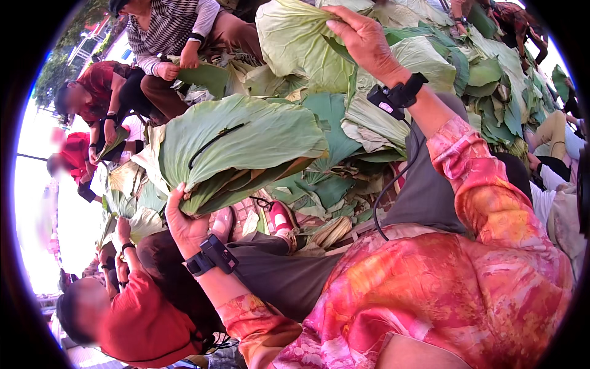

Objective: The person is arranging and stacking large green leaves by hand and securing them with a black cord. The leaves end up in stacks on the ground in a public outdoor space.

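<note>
My left hand (184, 222) grips a folded stack of large green lotus leaves (258, 132) at its gathered base, with browner leaf layers showing underneath. A thin black cord-like strip (212, 144) lies across the top leaf. Raised at the top centre, my right hand (365, 46) pinches the edge of a paler yellow-green lotus leaf (295, 46), which hangs down and to the left, apart from the stack. Both wrists carry black straps with small devices.
A big heap of lotus leaves (485, 86) spreads across the far side and right. Loose leaves (332, 184) lie before my knees. Co-workers sit close: one in red (150, 320) at lower left, another in a striped top (169, 27) holding a leaf. A black cable (384, 203) hangs from my right wrist.
</note>
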Demonstrator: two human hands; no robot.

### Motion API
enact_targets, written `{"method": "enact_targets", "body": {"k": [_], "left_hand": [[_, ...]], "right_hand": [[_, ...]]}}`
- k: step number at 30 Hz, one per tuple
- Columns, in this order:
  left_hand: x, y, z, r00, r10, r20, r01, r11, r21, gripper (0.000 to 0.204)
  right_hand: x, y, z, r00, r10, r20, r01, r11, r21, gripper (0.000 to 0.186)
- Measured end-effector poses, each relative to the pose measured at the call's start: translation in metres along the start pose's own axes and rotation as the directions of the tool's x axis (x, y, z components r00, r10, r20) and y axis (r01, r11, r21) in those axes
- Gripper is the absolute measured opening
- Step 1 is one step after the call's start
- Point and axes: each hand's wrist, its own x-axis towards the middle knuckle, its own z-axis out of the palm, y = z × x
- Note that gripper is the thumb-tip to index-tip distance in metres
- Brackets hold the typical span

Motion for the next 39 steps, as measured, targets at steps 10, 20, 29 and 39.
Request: {"method": "enact_targets", "body": {"k": [10,20,29,39], "left_hand": [[0.040,-0.016,-0.023,0.994,0.060,-0.086,-0.058,0.998,0.030,0.018],[0.007,-0.033,0.032,0.998,0.006,-0.067,-0.001,0.997,0.079,0.024],[0.033,-0.093,0.040,0.983,-0.182,0.034,0.171,0.962,0.214,0.015],[0.056,-0.117,0.039,0.936,-0.332,0.114,0.292,0.916,0.277,0.025]], "right_hand": [[-0.125,0.024,0.063,0.856,-0.078,0.511,0.114,0.993,-0.039,0.032],[-0.090,-0.011,0.102,0.845,0.017,0.535,-0.096,0.988,0.121,0.048],[-0.107,-0.054,0.118,0.630,0.077,0.773,-0.251,0.962,0.109,0.080],[-0.109,-0.018,0.107,0.440,0.147,0.886,-0.629,0.755,0.187,0.076]]}}
